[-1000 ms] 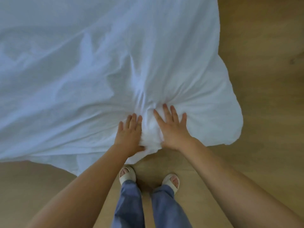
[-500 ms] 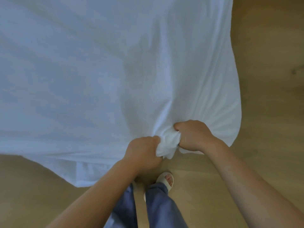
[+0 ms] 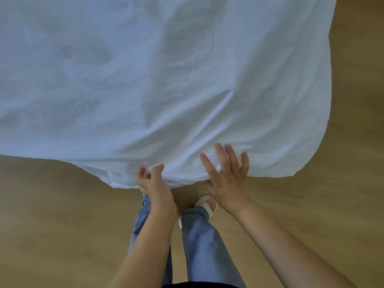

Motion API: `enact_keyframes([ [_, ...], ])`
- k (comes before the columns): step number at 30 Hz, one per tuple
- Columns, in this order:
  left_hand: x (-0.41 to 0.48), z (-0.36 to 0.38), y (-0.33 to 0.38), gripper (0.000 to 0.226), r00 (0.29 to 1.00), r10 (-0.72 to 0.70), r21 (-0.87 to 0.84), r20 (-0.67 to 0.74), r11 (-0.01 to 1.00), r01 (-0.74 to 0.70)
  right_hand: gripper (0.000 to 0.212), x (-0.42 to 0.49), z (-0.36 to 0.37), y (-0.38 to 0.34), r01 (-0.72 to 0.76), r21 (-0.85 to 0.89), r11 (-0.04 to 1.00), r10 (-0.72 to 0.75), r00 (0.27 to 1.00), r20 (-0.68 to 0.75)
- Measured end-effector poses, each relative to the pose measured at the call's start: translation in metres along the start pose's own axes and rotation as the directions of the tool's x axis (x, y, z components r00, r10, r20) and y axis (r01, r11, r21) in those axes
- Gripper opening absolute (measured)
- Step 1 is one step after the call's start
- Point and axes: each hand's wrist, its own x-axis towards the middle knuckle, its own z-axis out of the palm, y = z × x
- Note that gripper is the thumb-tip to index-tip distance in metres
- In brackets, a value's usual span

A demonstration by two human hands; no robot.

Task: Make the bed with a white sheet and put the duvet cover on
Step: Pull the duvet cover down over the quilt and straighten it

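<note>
The white sheet [image 3: 166, 80] fills the upper frame, spreading up and away from both hands. Its lower hem is pinched by the left hand [image 3: 154, 183] — the right hand [image 3: 226, 173] is splayed, fingers released.

Floor [image 3: 62, 221]: light brown wood-look boards, matte, with faint grain running left to right. It shows across the whole near half of the view and up a strip along the right edge. Colour: warm tan on the near left, slightly darker and greyer on the far right. Seams between boards: faint, hard to trace. Light: soft and even, with no hard shadows; a dim shade lies on the floor at near centre. Walls, windows, lamps, other furniture: outside the view, which looks steeply down. Far part: covered, so the floor there cannot be seen.
</note>
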Motion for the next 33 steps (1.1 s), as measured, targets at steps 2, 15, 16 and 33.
enact_keyframes([
  [2, 0.016, 0.001, 0.012, 0.098, 0.965, -0.262, -0.165, -0.003, 0.952, 0.258, 0.065, 0.019, 0.003, -0.008, 0.241, -0.055, 0.969, -0.238, 0.970, 0.049],
  [15, 0.019, -0.029, 0.108, 0.007, 0.988, 0.126, -0.421, 0.095, 0.904, -0.075, 0.111, 0.084, -0.042, -0.075, 0.395, 0.018, 0.919, -0.390, 0.899, 0.197],
  [16, 0.011, -0.030, 0.125, 0.009, 0.966, 0.231, -0.407, 0.117, 0.898, -0.165, 0.105, 0.095, -0.046, -0.083, 0.373, 0.049, 0.926, -0.376, 0.919, 0.118],
  [33, 0.112, -0.074, 0.161, 0.074, 0.905, -0.294, -0.818, 0.308, 0.404, 0.409, 0.054, 0.268, -0.058, -0.113, 0.345, 0.038, 0.938, -0.330, 0.851, 0.408],
])
